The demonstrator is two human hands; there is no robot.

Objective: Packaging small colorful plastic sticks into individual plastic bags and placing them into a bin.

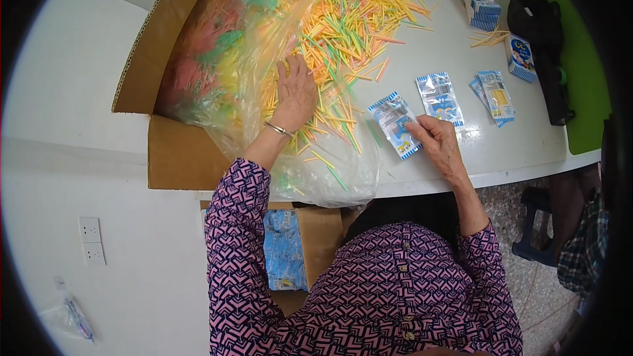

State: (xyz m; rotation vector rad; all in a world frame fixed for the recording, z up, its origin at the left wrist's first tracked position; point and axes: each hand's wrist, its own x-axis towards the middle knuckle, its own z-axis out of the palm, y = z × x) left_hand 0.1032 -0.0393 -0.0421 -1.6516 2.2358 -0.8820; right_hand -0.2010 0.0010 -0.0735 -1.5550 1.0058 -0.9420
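My left hand [296,92] lies back-up on a heap of thin yellow, pink, orange and green sticks [346,29], its fingers stretched out over them beside the edge of a clear plastic bag [264,66]. Between thumb and fingers of my right hand [440,147] is a small blue-and-white packet [394,122] with striped ends, held tilted just above the table. Another such packet [438,95] lies flat behind that hand. Farther right, two more packets overlap; the upper packet [497,97] shows yellow through a window.
A cardboard box [184,158] lies open at the left, bag spilling out. Small boxes [480,4] stand in a row at the back right, near a black object [537,20] and a green panel [587,86]. Below the table, another carton holds blue packets [285,247]. A stool [533,224] stands right.
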